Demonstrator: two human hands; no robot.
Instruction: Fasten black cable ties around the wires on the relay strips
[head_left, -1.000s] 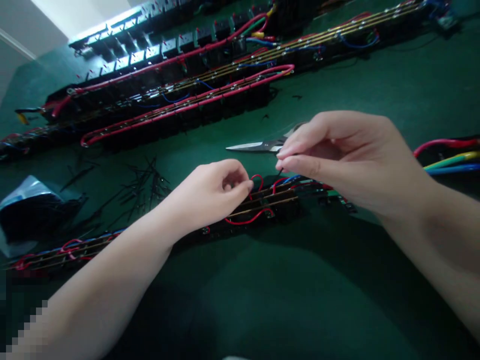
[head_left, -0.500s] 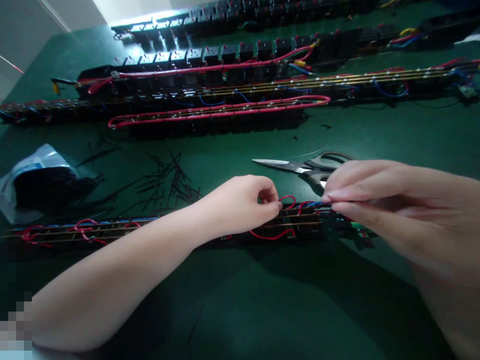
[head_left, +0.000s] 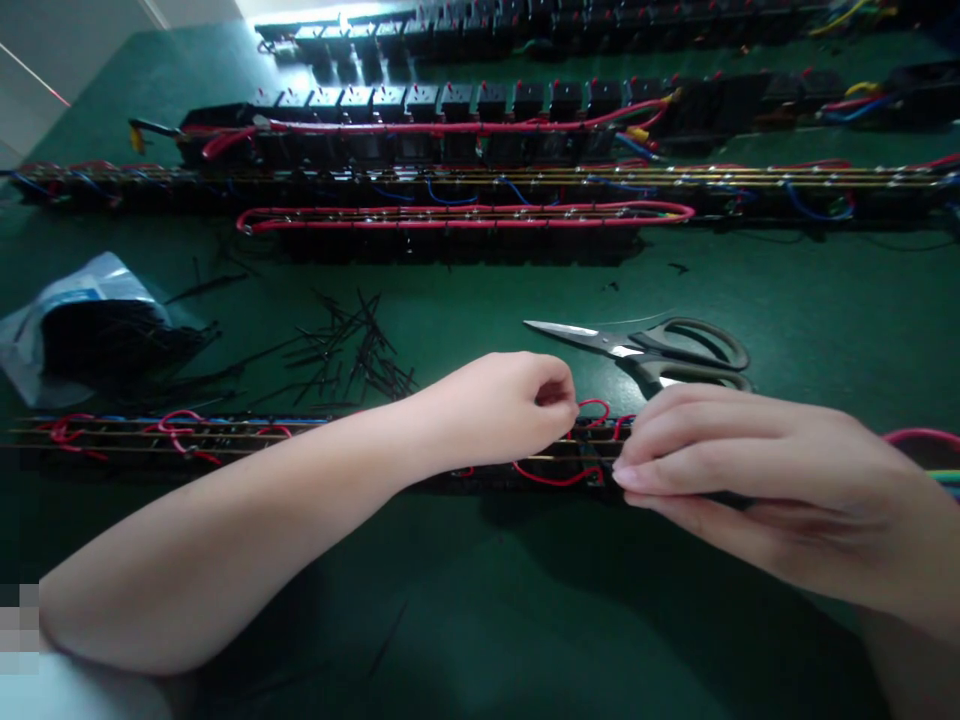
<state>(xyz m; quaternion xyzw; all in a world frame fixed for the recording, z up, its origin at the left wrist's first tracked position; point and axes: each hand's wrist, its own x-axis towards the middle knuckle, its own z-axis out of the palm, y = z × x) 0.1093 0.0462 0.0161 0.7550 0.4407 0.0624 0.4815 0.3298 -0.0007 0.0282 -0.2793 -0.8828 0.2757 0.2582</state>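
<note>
A long black power strip [head_left: 187, 450] lies face down across the table, its brass rails and red and blue wires showing. My left hand [head_left: 525, 405] is over it, thumb and fingertips pinched together beside a small red wire loop [head_left: 594, 408]. What those fingers hold is hidden. On the right, my right hand [head_left: 750, 460] is also closed in a pinch, at the front edge of the same strip. Anything between its fingertips is too small to make out. Behind the right hand rest black-handled scissors [head_left: 611, 343].
A plastic bag [head_left: 105, 275] of black cable ties lies open at the left. Loose cable ties [head_left: 360, 345] are scattered beside it. More power strips [head_left: 450, 180] with red wiring run across the back of the green table [head_left: 465, 600].
My right hand has moved down and left, from the strip's back edge to its front, uncovering the scissors' handles. My left hand keeps its pinch at the same spot. The whole view has shifted slightly.
</note>
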